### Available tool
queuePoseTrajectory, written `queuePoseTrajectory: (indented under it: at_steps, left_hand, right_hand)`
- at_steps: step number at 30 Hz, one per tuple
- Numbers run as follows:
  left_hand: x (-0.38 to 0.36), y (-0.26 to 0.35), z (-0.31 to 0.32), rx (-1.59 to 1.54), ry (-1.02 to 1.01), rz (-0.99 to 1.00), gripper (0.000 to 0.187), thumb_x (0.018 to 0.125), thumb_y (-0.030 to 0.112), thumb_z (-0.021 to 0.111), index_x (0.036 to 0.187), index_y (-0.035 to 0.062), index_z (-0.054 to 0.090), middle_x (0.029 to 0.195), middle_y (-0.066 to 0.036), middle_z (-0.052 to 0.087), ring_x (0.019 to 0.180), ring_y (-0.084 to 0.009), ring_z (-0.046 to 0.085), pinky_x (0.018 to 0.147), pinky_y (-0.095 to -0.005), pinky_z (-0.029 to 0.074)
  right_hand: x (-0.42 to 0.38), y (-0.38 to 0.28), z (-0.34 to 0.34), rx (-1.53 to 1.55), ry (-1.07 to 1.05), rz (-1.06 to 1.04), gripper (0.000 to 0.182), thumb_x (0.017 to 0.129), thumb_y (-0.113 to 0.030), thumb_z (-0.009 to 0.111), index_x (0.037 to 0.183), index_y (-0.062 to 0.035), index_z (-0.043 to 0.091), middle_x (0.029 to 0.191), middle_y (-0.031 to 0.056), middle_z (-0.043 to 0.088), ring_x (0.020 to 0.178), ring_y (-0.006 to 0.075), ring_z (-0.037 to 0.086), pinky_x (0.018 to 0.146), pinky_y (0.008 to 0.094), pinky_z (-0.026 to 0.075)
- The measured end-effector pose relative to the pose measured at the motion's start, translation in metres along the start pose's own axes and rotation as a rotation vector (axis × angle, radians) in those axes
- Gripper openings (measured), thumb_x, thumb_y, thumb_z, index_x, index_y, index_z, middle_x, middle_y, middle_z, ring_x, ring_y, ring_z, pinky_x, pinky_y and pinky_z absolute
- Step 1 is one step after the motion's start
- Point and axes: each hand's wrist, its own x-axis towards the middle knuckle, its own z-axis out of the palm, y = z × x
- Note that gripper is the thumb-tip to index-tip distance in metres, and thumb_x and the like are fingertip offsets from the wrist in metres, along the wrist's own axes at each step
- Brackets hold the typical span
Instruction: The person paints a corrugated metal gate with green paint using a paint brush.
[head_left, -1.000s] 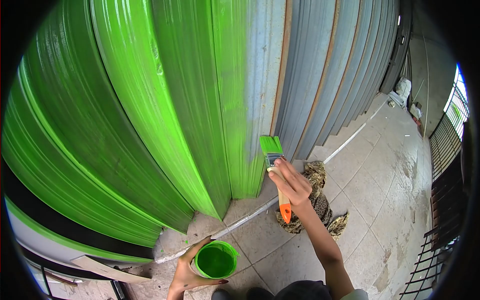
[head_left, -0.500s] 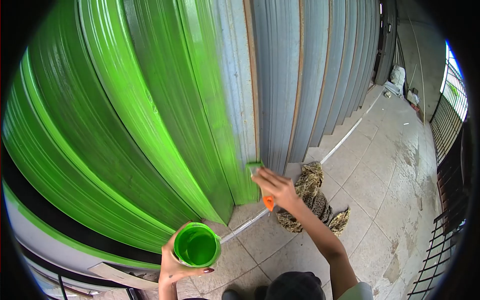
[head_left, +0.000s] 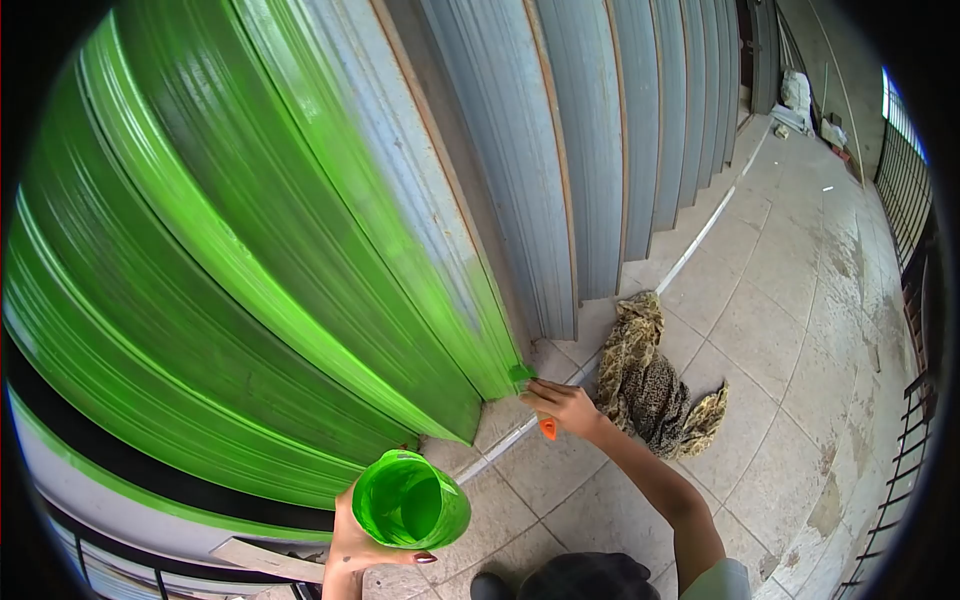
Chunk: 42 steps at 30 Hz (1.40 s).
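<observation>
My left hand (head_left: 352, 540) is wrapped round a cup of green paint (head_left: 412, 500), tilted so that the paint inside shows. In my right hand (head_left: 566, 408) is a paintbrush (head_left: 547, 428) with an orange handle end, and its green bristles touch the bottom edge of a folded metal panel (head_left: 490, 350). Wet green covers the panels on the left. A bare bluish-grey strip (head_left: 400, 170) still shows along the upper part of the panel being brushed.
Unpainted grey panels (head_left: 590, 150) run away to the right. A patterned cloth (head_left: 655, 390) lies crumpled on the tiled floor (head_left: 770, 330), beside a white floor track (head_left: 700, 240). A barred fence (head_left: 890, 480) stands at far right, and a board (head_left: 265, 560) lies at lower left.
The brush in my right hand has moved down to the panel's lower edge, and green now covers more of that panel's bottom. My view has shifted, and the paint cup is tilted more.
</observation>
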Motion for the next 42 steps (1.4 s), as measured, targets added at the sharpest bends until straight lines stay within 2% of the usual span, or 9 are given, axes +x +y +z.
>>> queuePoseTrajectory:
  at_steps: [3,4,10,20,24,27,29,38,42]
  left_hand:
    - [-0.004,-0.006,0.004,-0.036,-0.004,0.027,0.102,0.042,0.026,0.098,0.127,-0.0072,0.053,0.119,-0.015,0.064,0.108,-0.0218,0.063,0.099,-0.0374,0.048]
    - [-0.007,-0.018,-0.008,0.027,-0.063,0.011,0.117,0.031,0.02,0.098,0.133,-0.0053,0.048,0.129,-0.019,0.057,0.119,-0.0298,0.057,0.103,-0.0446,0.045]
    - [-0.006,-0.015,0.009,-0.073,0.017,0.048,0.109,0.041,0.029,0.098,0.131,-0.0108,0.049,0.13,-0.025,0.056,0.116,-0.0295,0.059,0.102,-0.0425,0.045]
    - [-0.017,-0.046,-0.011,-0.109,-0.111,-0.03,0.133,0.034,0.015,0.096,0.146,-0.005,0.028,0.139,-0.021,0.046,0.129,-0.034,0.046,0.107,-0.0483,0.04]
    - [-0.016,-0.046,-0.009,-0.132,-0.089,-0.066,0.133,0.036,0.017,0.097,0.147,-0.0045,0.027,0.139,-0.02,0.046,0.131,-0.034,0.045,0.107,-0.0489,0.039]
    - [-0.009,-0.035,0.009,-0.141,0.029,-0.041,0.114,0.042,0.026,0.098,0.135,-0.0104,0.044,0.128,-0.026,0.055,0.117,-0.031,0.057,0.1,-0.0453,0.046]
    - [-0.011,-0.044,-0.004,-0.128,-0.093,-0.046,0.127,0.039,0.02,0.097,0.144,-0.0066,0.031,0.135,-0.022,0.049,0.126,-0.0331,0.049,0.105,-0.0486,0.04]
    - [-0.019,-0.049,-0.009,-0.104,-0.132,-0.078,0.135,0.037,0.019,0.096,0.148,-0.0052,0.023,0.138,-0.02,0.046,0.129,-0.0346,0.046,0.107,-0.0504,0.037]
    - [-0.017,-0.043,-0.001,-0.109,-0.076,-0.118,0.135,0.036,0.02,0.096,0.148,-0.0054,0.024,0.137,-0.02,0.047,0.128,-0.0349,0.047,0.107,-0.05,0.038]
  right_hand:
    - [0.005,0.008,0.002,-0.04,0.013,-0.04,0.04,0.077,-0.009,0.068,0.116,-0.0146,0.065,0.115,0.0111,0.068,0.107,0.0252,0.066,0.083,0.0315,0.06]
    - [0.019,0.014,-0.002,-0.062,0.085,-0.049,0.038,0.078,-0.009,0.068,0.116,-0.0143,0.065,0.114,0.0106,0.068,0.106,0.0251,0.067,0.083,0.031,0.06]
    - [0.103,0.004,-0.065,-0.052,0.564,-0.169,0.033,0.077,-0.006,0.07,0.11,-0.0111,0.069,0.11,0.0093,0.071,0.098,0.0243,0.07,0.077,0.0286,0.061]
    - [-0.036,-0.013,0.039,0.155,0.261,0.367,0.037,0.076,0.001,0.07,0.112,-0.0062,0.064,0.107,0.0131,0.071,0.083,0.0237,0.073,0.063,0.0292,0.061]
    - [0.012,-0.012,0.016,0.142,0.432,0.295,0.035,0.077,0.003,0.071,0.11,-0.0036,0.063,0.102,0.0137,0.072,0.081,0.0224,0.073,0.061,0.0276,0.06]
    - [0.067,-0.016,-0.017,0.12,0.682,0.195,0.031,0.078,0.005,0.071,0.108,-0.0011,0.064,0.098,0.0142,0.072,0.081,0.0217,0.073,0.06,0.026,0.059]
    - [0.077,-0.021,-0.025,0.113,0.823,0.137,0.03,0.078,0.005,0.071,0.106,0.0004,0.064,0.096,0.0142,0.073,0.081,0.0213,0.074,0.06,0.0249,0.059]
    - [-0.054,-0.025,0.071,0.157,0.4,0.647,0.031,0.076,0.002,0.071,0.106,-0.006,0.067,0.099,0.0097,0.073,0.077,0.0226,0.073,0.059,0.0264,0.058]
    - [-0.059,-0.023,0.079,0.227,0.487,0.687,0.029,0.079,0.0,0.071,0.107,-0.007,0.068,0.1,0.009,0.073,0.076,0.0226,0.073,0.062,0.0269,0.058]
